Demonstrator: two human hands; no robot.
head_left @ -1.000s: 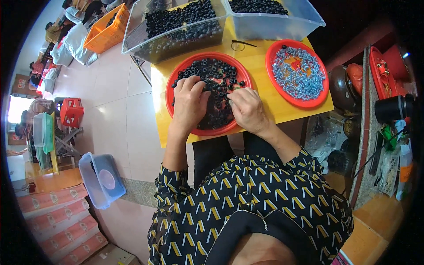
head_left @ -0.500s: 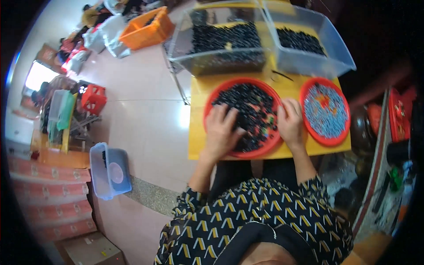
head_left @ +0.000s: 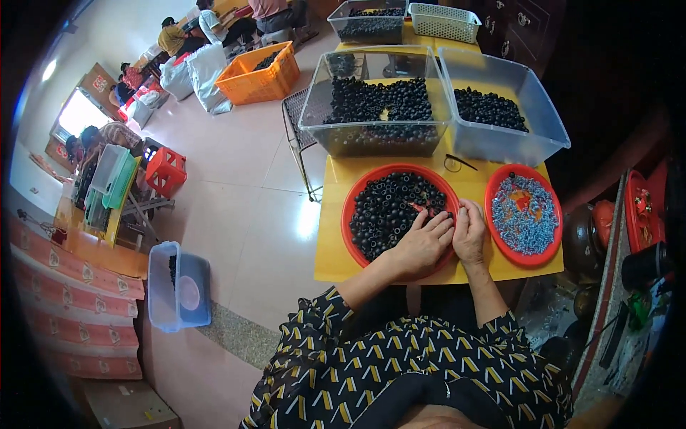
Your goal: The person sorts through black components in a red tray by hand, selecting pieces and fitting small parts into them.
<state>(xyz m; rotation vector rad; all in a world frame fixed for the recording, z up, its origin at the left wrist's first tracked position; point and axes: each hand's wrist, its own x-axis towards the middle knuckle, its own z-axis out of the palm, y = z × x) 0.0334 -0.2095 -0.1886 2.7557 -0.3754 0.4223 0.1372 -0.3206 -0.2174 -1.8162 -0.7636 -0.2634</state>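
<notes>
A red round basin [head_left: 347, 230] sits on the yellow table in front of me, filled with small black round parts [head_left: 386, 214], some showing hollow rings. My left hand [head_left: 423, 247] lies over the parts at the basin's right side, fingers stretched toward the right rim. At that rim my right hand [head_left: 469, 234] is closed, fingers curled and thumb up; what they hold, if anything, is hidden. The two hands nearly meet. To the right stands a second red basin [head_left: 493, 236] with many small silvery-blue pieces [head_left: 514, 229] around a bare red patch.
Two clear plastic bins [head_left: 368, 143] [head_left: 511, 146] of black parts stand behind the basins, with glasses [head_left: 461, 163] before them. Farther back are another clear bin [head_left: 368, 32] and a white basket [head_left: 446, 25]. A metal-legged stool [head_left: 300, 136] adjoins the table's left side. Several people sit far left.
My left hand has moved from the left part of the basin across to its right side. My right hand stays by the right rim. The whole view has shifted, with more of the background showing.
</notes>
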